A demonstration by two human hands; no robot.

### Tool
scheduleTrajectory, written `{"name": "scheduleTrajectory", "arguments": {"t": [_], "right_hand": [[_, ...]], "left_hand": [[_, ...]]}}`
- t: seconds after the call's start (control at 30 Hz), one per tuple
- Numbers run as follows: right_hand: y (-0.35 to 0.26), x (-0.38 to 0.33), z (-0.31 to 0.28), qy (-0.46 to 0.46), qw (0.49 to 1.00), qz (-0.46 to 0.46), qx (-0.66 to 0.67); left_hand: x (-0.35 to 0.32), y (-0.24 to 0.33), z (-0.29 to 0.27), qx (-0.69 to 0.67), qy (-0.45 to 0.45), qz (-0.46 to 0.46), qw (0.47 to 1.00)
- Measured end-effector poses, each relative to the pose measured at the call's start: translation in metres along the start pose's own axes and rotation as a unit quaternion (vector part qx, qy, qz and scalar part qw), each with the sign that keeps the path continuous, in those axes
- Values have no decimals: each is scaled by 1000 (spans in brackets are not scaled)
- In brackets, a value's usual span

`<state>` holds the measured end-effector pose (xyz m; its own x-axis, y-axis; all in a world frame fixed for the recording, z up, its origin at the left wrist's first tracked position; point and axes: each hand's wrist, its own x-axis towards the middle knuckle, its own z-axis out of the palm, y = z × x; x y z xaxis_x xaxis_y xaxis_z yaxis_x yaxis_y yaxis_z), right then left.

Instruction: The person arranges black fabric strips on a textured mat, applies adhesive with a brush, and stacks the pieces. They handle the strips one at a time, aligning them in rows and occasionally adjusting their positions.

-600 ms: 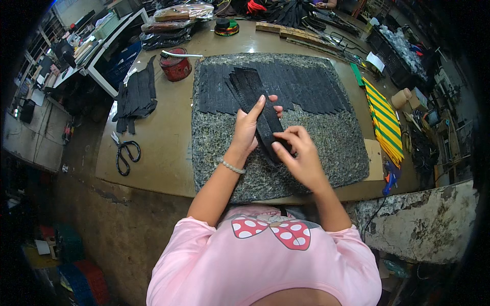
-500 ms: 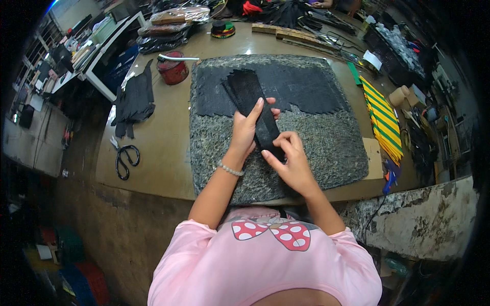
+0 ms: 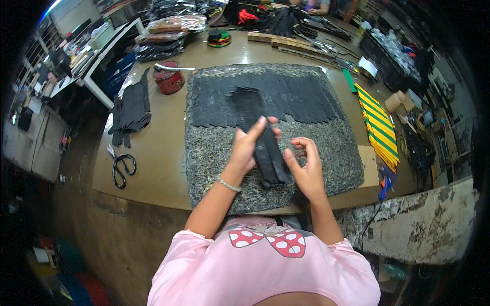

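My left hand (image 3: 248, 145) is wrapped round a stack of black strips (image 3: 267, 155), its thumb lying on top. The stack slants over a rough grey-black mat (image 3: 224, 176), and its far end looks smeared by motion. Just right of the stack's near end, my right hand (image 3: 308, 166) is apart from it with curved, parted fingers and nothing visible in them. Across the far half of the mat lies a row of overlapping black strips (image 3: 301, 97) with jagged ends.
Left on the table are more black strips (image 3: 133, 107), black-handled scissors (image 3: 122, 166) and a red tin (image 3: 169, 80) with a white-handled tool across it. Yellow-green striped pieces (image 3: 376, 122) and a blue glue gun (image 3: 386, 184) lie right. Another person's hand (image 3: 317, 10) shows at the far edge.
My right hand has let go of the stack's near end and moved right. The left hand keeps its hold, with the stack now nearer to me. The whole view has shifted slightly.
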<state>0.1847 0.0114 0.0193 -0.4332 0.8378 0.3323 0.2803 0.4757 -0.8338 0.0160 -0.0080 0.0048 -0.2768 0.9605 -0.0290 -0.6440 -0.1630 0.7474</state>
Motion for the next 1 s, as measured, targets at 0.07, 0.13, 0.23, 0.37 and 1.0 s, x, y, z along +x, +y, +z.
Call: {"name": "scheduleTrajectory", "arguments": {"t": [0.07,0.13,0.23,0.37,1.0], "right_hand": [[8,-4,11,-18,996,-79,-31],[16,-23,10,-107,972,122,169],[44,-35,-17,-38,991,127,24],[93,-43,-71,47,933,112,-339],[-62,280,269,-113,896,-354,-243]], "left_hand": [[-3,-11,6,5,-34,-21,999],[-8,-17,11,-12,-53,-34,998],[-6,-6,3,-24,-19,-111,993],[-3,19,-33,9,-137,-179,974],[-10,6,-103,-151,-148,-363,908]]}}
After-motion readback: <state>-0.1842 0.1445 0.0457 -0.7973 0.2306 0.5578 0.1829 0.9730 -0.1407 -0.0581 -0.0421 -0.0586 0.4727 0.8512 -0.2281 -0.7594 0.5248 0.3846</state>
